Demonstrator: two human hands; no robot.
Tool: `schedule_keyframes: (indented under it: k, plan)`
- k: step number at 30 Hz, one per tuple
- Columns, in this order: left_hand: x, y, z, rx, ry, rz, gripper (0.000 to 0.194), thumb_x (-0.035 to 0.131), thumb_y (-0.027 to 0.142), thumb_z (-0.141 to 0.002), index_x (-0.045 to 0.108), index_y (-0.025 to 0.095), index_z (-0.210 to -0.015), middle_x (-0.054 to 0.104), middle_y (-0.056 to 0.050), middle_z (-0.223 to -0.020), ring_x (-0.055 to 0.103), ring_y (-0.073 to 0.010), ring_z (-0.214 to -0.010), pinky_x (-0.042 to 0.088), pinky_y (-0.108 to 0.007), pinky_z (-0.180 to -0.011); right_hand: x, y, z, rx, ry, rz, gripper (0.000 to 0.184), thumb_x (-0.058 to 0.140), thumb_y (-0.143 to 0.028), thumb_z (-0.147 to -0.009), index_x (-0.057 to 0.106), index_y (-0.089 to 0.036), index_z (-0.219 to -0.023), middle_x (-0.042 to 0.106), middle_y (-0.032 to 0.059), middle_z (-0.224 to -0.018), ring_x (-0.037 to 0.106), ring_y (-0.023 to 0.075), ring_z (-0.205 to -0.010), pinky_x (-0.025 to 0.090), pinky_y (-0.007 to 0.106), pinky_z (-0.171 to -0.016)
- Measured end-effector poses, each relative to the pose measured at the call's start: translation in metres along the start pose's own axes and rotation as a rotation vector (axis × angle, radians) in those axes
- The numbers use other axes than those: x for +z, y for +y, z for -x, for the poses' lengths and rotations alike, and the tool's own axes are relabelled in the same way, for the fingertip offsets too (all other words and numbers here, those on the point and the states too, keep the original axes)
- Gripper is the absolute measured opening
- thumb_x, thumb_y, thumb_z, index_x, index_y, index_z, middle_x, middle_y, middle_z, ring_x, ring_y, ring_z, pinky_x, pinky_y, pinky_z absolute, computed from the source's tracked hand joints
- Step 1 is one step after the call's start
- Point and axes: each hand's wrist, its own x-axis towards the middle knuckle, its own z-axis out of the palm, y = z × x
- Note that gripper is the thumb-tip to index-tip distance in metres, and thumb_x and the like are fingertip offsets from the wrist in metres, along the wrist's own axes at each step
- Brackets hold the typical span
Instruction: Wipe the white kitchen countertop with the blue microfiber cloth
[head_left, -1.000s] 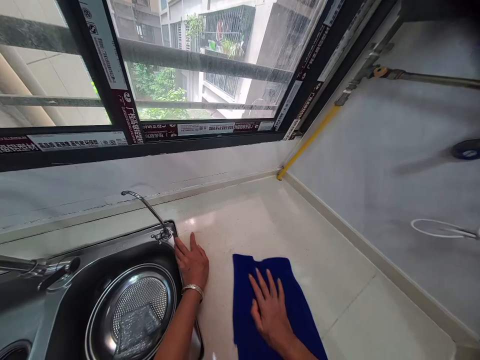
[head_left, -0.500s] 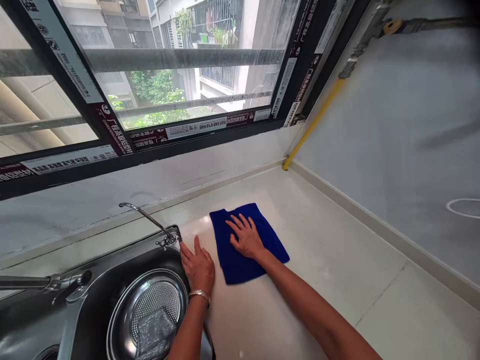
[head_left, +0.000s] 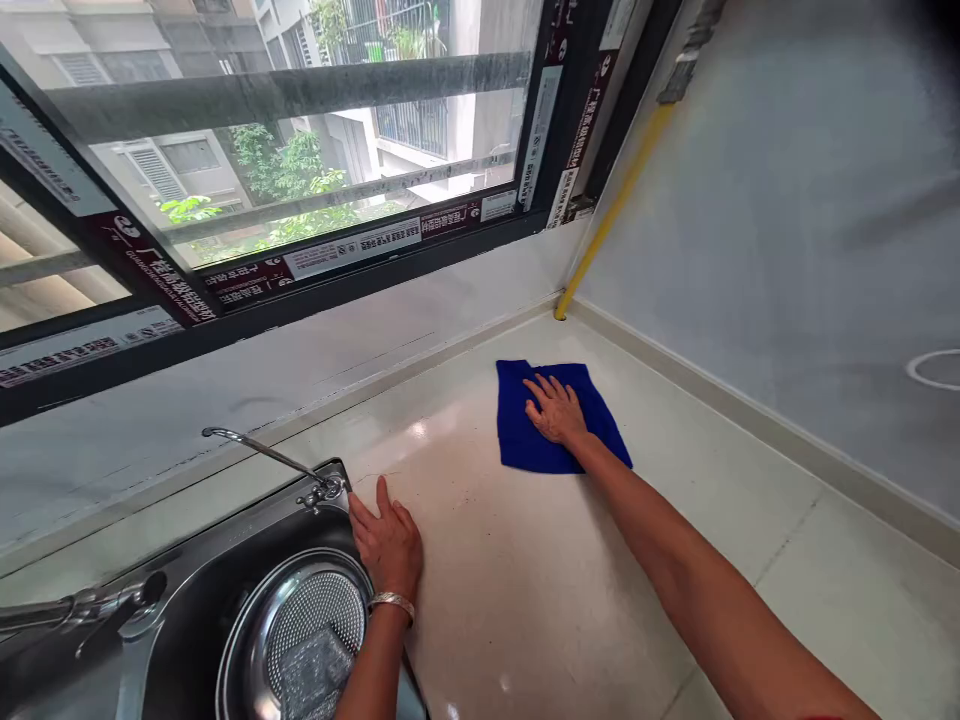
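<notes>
A dark blue cloth (head_left: 517,430) lies spread flat on the pale countertop (head_left: 480,590), toward the back right corner. Pressed on top of it is my right hand (head_left: 556,410), its fingers spread and stretched out. My left hand (head_left: 388,540), with a bracelet at the wrist, rests at the right rim of the steel sink (head_left: 195,545), fingers apart and holding nothing. Beside that hand, at the sink's corner, stands a small thin curved tap (head_left: 270,450). Small dark specks show on the counter between my hands.
Inside the sink sits a perforated metal strainer basin (head_left: 319,605) holding a clear plastic-looking packet (head_left: 315,670). A larger faucet (head_left: 82,608) extends over the sink's left side. A yellow pipe (head_left: 615,215) enters the counter at the back corner, beside the window frame (head_left: 360,250) and grey wall.
My right hand and the blue cloth have slid right and back toward the corner. My left hand stays by the sink rim. The view has tilted and shifted slightly.
</notes>
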Motion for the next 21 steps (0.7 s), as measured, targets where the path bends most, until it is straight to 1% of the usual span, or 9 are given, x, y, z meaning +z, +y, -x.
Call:
schedule_keyframes:
  k: [2, 5, 8, 11, 14, 16, 19, 21]
  plan:
    - [-0.002, 0.001, -0.001, -0.002, -0.011, 0.005, 0.052, 0.033, 0.031, -0.099, 0.040, 0.023, -0.150, 0.026, -0.030, -0.155, 0.041, -0.0451, -0.139, 0.048, -0.060, -0.102, -0.007, 0.034, 0.007, 0.094, 0.002, 0.026, 0.055, 0.029, -0.042, -0.101, 0.038, -0.024, -0.153, 0.033, 0.0063, -0.162, 0.024, 0.0303, -0.149, 0.019, 0.056, -0.121]
    - [-0.002, 0.002, -0.002, -0.009, -0.003, 0.012, 0.051, 0.033, 0.031, -0.099, 0.041, 0.023, -0.149, 0.027, -0.030, -0.155, 0.041, -0.0452, -0.139, 0.048, -0.061, -0.102, -0.018, 0.084, 0.028, 0.251, 0.009, 0.064, 0.056, 0.026, -0.043, -0.102, 0.036, -0.024, -0.153, 0.032, 0.0073, -0.163, 0.024, 0.0307, -0.150, 0.019, 0.057, -0.121]
    - [0.000, 0.002, -0.004, -0.013, 0.010, 0.007, 0.051, 0.035, 0.031, -0.098, 0.043, 0.022, -0.148, 0.028, -0.030, -0.154, 0.040, -0.0457, -0.140, 0.048, -0.062, -0.102, -0.031, 0.127, 0.059, 0.396, 0.023, 0.093, 0.057, 0.023, -0.044, -0.102, 0.034, -0.023, -0.154, 0.031, 0.0087, -0.163, 0.023, 0.0315, -0.150, 0.019, 0.059, -0.121]
    - [0.002, 0.001, -0.005, -0.003, 0.023, 0.004, 0.051, 0.035, 0.032, -0.098, 0.043, 0.022, -0.148, 0.030, -0.030, -0.153, 0.042, -0.0462, -0.138, 0.049, -0.062, -0.101, -0.043, 0.159, 0.096, 0.510, 0.041, 0.113, 0.059, 0.020, -0.045, -0.102, 0.034, -0.023, -0.155, 0.031, 0.0104, -0.163, 0.023, 0.0324, -0.149, 0.019, 0.062, -0.120]
    - [0.003, 0.001, -0.005, 0.006, 0.039, 0.012, 0.051, 0.036, 0.031, -0.098, 0.044, 0.021, -0.148, 0.031, -0.030, -0.152, 0.043, -0.0461, -0.137, 0.049, -0.062, -0.101, -0.052, 0.182, 0.135, 0.594, 0.054, 0.134, 0.061, 0.017, -0.045, -0.102, 0.034, -0.020, -0.154, 0.031, 0.0134, -0.162, 0.024, 0.0339, -0.149, 0.019, 0.065, -0.118]
    - [0.003, 0.001, -0.005, 0.006, 0.043, 0.032, 0.051, 0.036, 0.031, -0.097, 0.044, 0.021, -0.147, 0.031, -0.030, -0.152, 0.042, -0.0459, -0.138, 0.048, -0.062, -0.102, -0.054, 0.192, 0.159, 0.638, 0.060, 0.153, 0.062, 0.015, -0.046, -0.102, 0.033, -0.021, -0.155, 0.031, 0.0134, -0.162, 0.024, 0.0341, -0.149, 0.020, 0.066, -0.118]
    - [0.003, 0.001, -0.005, 0.002, 0.045, 0.058, 0.051, 0.035, 0.032, -0.097, 0.045, 0.022, -0.146, 0.030, -0.029, -0.153, 0.041, -0.0456, -0.139, 0.048, -0.062, -0.102, -0.053, 0.201, 0.194, 0.682, 0.079, 0.172, 0.063, 0.014, -0.047, -0.101, 0.032, -0.022, -0.155, 0.032, 0.0121, -0.162, 0.024, 0.0345, -0.149, 0.021, 0.067, -0.117]
    - [0.003, 0.001, -0.005, 0.009, 0.053, 0.069, 0.052, 0.034, 0.032, -0.097, 0.045, 0.022, -0.147, 0.029, -0.029, -0.152, 0.041, -0.0453, -0.138, 0.048, -0.062, -0.102, -0.051, 0.202, 0.216, 0.689, 0.101, 0.172, 0.063, 0.014, -0.048, -0.100, 0.033, -0.023, -0.155, 0.033, 0.0123, -0.161, 0.025, 0.0347, -0.149, 0.022, 0.068, -0.116]
